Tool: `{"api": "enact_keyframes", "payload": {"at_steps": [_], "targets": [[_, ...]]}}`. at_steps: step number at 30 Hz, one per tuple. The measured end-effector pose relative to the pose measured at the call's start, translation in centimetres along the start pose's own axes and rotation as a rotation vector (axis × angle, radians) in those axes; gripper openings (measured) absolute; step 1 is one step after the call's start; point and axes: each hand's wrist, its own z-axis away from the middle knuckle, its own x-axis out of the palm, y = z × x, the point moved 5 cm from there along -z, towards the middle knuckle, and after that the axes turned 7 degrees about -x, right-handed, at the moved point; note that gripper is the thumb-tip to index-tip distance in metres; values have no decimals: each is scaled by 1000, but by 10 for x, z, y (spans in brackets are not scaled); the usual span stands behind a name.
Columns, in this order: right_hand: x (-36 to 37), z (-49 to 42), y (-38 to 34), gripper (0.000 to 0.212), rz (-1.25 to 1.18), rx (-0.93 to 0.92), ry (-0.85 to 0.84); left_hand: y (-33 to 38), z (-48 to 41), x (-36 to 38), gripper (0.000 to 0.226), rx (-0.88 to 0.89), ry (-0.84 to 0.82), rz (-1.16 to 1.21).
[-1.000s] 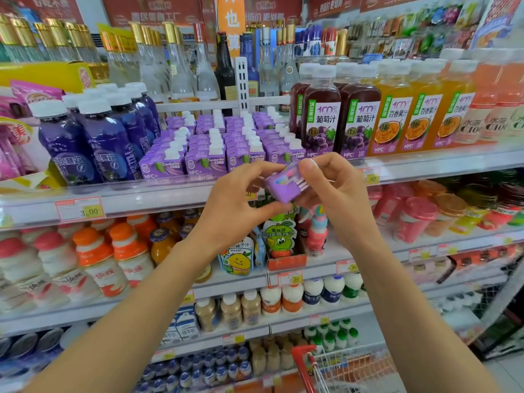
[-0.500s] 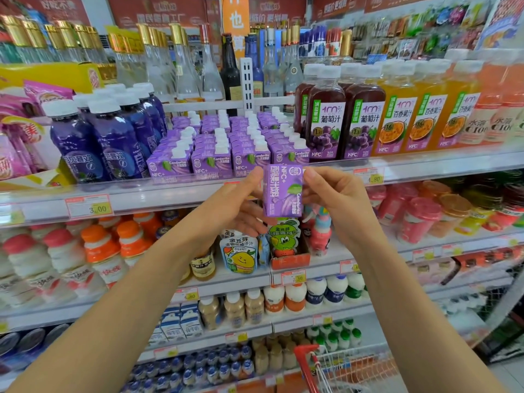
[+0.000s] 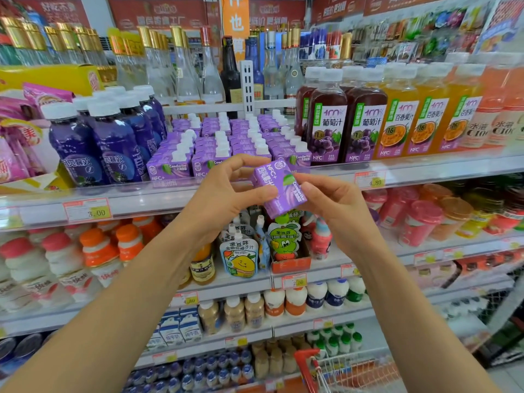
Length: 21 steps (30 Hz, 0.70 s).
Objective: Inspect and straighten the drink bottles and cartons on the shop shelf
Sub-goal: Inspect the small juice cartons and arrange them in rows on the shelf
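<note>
Bottles and cartons fill the shelf [image 3: 425,173] in front of you, and most of it looks squared away already: the dark blue bottles [image 3: 93,146] on the left stand upright with labels out, and the grape juice bottles [image 3: 344,120] and orange juice bottles [image 3: 414,114] on the right do too. Between them, the block of purple cartons [image 3: 226,140] sits in neat rows, front ones flush at the shelf lip. One gap shows in that front row, roughly behind your hands; I judge that's where the piece you're holding belongs. That purple carton [image 3: 279,188] is off the shelf, tilted, just in front of the lip, held from both sides. Your left hand [image 3: 224,194] pinches its left edge with thumb and fingers closed on it; your right hand [image 3: 337,205] grips the right side the same way. So you're mid-inspection on this one. Left to do, as I read it: stand it back in the gap, label forward. Lower shelves show only partly, so I can't call them.
</note>
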Motion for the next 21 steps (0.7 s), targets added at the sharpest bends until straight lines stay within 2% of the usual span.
{"api": "enact_keyframes", "payload": {"at_steps": [3,5,9,11,14,17,21], "targets": [[0,-4,-2,36,-35,-11,31,7,-1,0,46,52,3,-36],[-2,-7,-10,28,7,-70,52,12,-2,0,42,76,9,-83],[-1,-13,-24,22,127,-165,3,15,-7,3,52,102,17,-382],[1,-14,-28,25,148,-189,-13,18,-8,6,43,124,2,-488],[0,-16,-28,34,141,-174,-8,18,-14,3,30,132,21,-436],[-2,-19,-22,36,178,-129,-48,20,-22,-1,29,157,86,-363],[-7,-27,-21,35,171,-180,-12,30,-35,4,37,197,42,-517]]}}
